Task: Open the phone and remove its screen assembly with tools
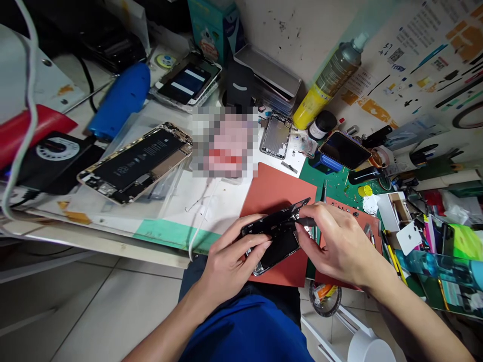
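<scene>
My left hand [236,256] grips the left edge of an opened black smartphone [277,241], whose display half is tilted up from its body. My right hand [335,241] pinches a slim dark screwdriver or pry tool [305,221], its tip at the phone's upper edge. The tool's exact tip is hidden by my fingers. Below the phone lies a terracotta silicone repair mat [275,193]. Another opened smartphone [136,163] with a black battery lies on the white bench to the far left, out of reach of either hand's fingers.
A yellow-based spray can [328,83], a blue heat gun [121,100], a detached phone screen [186,78] and a bare metal phone frame [275,134] stand beyond my hands. Tools and papers crowd the right side. A pixelated patch [222,142] hides part of the bench.
</scene>
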A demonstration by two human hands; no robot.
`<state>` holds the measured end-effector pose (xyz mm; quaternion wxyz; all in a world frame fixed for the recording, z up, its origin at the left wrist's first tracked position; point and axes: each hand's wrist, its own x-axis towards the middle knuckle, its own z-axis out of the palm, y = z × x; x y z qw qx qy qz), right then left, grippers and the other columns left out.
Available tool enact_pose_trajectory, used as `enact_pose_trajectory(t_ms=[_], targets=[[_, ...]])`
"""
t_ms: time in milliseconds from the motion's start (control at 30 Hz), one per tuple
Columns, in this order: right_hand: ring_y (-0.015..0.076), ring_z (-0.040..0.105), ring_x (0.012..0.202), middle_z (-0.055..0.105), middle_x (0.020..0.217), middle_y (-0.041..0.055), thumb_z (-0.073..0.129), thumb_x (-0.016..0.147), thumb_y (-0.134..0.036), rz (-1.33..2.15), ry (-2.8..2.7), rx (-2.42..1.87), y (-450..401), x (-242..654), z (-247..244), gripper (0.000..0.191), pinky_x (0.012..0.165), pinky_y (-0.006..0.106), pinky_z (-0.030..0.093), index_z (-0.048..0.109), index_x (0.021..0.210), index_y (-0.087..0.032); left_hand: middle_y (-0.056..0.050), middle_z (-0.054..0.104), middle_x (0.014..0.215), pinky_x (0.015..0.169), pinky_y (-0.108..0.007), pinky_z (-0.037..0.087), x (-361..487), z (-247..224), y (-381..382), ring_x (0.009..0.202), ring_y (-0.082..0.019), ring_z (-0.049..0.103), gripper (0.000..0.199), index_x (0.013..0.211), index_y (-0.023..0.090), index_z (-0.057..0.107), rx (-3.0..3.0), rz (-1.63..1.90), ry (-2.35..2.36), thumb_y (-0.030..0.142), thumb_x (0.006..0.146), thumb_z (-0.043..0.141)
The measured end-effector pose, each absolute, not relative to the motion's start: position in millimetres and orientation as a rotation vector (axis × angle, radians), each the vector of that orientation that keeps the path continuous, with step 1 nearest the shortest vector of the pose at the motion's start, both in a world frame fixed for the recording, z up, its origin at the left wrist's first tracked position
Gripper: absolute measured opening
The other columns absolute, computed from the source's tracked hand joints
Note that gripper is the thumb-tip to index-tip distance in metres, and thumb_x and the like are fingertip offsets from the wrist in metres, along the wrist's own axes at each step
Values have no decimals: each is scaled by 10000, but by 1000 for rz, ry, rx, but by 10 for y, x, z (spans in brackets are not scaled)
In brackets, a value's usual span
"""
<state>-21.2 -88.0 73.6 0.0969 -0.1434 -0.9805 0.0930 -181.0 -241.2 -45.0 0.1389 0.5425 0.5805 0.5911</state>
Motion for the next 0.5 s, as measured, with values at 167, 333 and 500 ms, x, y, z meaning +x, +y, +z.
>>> enact_pose_trajectory(t_ms=[167, 333, 500], targets=[[194, 673, 635, 743, 846, 48, 558, 1081, -183, 164, -2857, -406, -871, -222, 707, 60, 604, 329, 506, 533, 1034, -210, -84, 686, 1349, 1002, -283, 590, -1807, -463, -2399, 1193, -184, 710, 281, 1125, 216, 748, 1563, 1690, 1684, 9, 942, 695], [212, 701, 754, 736, 944, 80, 558, 1053, -196, 303, -2897, -423, -873, -226, 730, 84, 674, 338, 555, 532, 1133, -195, -85, 694, 1338, 991, -297, 600, -1806, -454, -2421, 1179, -193, 717, 274, 1122, 224, 750, 1563, 1693, 1689, 22, 944, 698], [195, 659, 702, 707, 894, 53, 542, 1038, -173, 326, -2871, -414, -877, -235, 740, 91, 635, 328, 529, 522, 1114, -219, -86, 686, 1340, 1008, -282, 586, -1812, -439, -2422, 1187, -179, 710, 272, 1119, 211, 745, 1572, 1697, 1676, 11, 940, 701]])
